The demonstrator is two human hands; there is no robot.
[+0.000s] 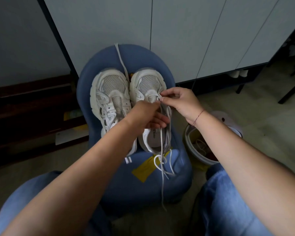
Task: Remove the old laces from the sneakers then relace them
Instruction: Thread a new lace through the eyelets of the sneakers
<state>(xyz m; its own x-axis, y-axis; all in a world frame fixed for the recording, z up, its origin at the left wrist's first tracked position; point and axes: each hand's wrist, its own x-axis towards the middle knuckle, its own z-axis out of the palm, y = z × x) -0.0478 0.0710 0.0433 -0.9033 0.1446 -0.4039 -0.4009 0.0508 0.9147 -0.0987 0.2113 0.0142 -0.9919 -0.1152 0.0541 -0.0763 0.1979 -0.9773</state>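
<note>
Two white mesh sneakers stand side by side on a blue chair seat (143, 189), toes pointing away from me. The left sneaker (109, 92) has no lace in its eyelets. My left hand (146, 116) rests over the middle of the right sneaker (147, 84) and holds its upper. My right hand (180, 101) pinches a white lace (162, 167) at an eyelet near the sneaker's toe end. The lace's ends trail down over the heel and off the seat's front. A second white lace (120, 60) lies between the toes, running off the seat's back.
A white bucket (191, 147) with laces and dark items inside stands on the floor to the right. Yellow tape (143, 169) sticks to the seat. White cabinet doors (177, 31) rise behind the chair. Dark furniture sits left. My knees in jeans flank the chair.
</note>
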